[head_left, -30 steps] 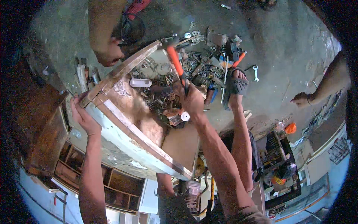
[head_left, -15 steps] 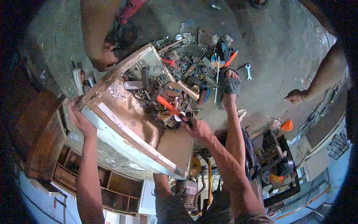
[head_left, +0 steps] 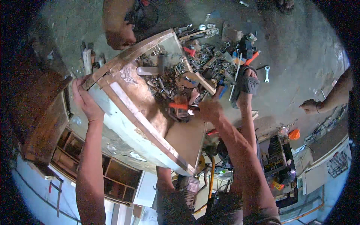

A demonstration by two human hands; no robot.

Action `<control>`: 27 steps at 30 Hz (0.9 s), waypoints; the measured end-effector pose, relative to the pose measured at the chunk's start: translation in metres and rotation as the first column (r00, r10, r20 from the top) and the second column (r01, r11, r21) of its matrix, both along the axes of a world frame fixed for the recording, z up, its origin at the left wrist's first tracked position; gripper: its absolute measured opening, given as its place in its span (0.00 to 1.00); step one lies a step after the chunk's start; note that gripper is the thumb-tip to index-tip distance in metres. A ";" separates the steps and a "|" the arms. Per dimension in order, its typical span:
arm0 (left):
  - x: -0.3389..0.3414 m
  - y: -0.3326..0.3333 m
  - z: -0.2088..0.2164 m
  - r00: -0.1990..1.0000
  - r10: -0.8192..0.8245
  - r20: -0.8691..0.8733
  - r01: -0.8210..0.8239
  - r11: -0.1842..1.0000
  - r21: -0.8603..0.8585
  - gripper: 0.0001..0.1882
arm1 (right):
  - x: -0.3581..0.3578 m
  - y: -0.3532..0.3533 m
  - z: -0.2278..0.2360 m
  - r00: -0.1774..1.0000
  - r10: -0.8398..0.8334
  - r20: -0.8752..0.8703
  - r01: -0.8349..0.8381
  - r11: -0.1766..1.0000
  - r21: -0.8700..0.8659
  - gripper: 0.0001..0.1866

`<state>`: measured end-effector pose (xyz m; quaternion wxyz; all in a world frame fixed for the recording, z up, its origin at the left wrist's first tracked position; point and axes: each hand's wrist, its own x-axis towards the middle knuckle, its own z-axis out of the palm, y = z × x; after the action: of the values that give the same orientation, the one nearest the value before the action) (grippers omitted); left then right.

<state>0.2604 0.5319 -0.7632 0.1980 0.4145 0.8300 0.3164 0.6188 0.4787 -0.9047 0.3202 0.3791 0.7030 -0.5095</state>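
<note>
A shallow wooden box (head_left: 125,131), open on top with a pale painted side, is tilted in front of me. My left hand (head_left: 89,100) grips its left corner, the fingers along the edge. In my right hand (head_left: 210,111) is a hammer (head_left: 178,106) with an orange and black handle, held low over the box's near right part. Blur hides the hammer's head. A heap of loose hardware and metal pieces (head_left: 210,60) lies on the floor beyond the box; some pieces show within its frame. A metal plate (head_left: 148,71) stands against the inside of the box.
My sandalled foot (head_left: 248,84) rests right of the heap, near a spanner (head_left: 267,74). Another person's limb (head_left: 119,33) touches the box's far edge. A person's hand (head_left: 310,107) hangs at the right. A black crate (head_left: 290,176) and wooden shelving (head_left: 112,170) stand nearby.
The whole view has shifted, so the box and heap sit farther right. The hammer has swung from a slant to nearly level. My left hand keeps its grip on the corner.
</note>
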 end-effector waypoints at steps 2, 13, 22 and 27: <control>-0.016 -0.009 -0.001 0.999 -0.051 -0.004 0.051 0.999 0.004 0.16 | -0.013 0.027 0.002 0.999 0.030 0.021 -0.032 0.995 0.099 0.28; -0.002 0.025 0.017 0.588 0.643 0.490 -0.638 0.742 -0.208 0.16 | -0.014 0.105 0.003 0.982 -0.185 0.038 0.182 0.981 0.066 0.27; 0.008 0.006 0.008 0.997 0.072 -0.028 -0.072 0.997 -0.019 0.16 | 0.037 0.054 0.044 0.996 0.027 -0.083 -0.030 0.999 -0.038 0.27; 0.006 0.002 0.005 0.999 -0.007 -0.044 0.008 0.999 0.031 0.16 | 0.047 0.026 0.061 0.947 0.320 0.043 -0.302 0.925 -0.229 0.28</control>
<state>0.2663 0.5338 -0.7584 0.1744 0.4276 0.8275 0.3194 0.6661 0.5043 -0.8433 0.4643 0.2450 0.6805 -0.5112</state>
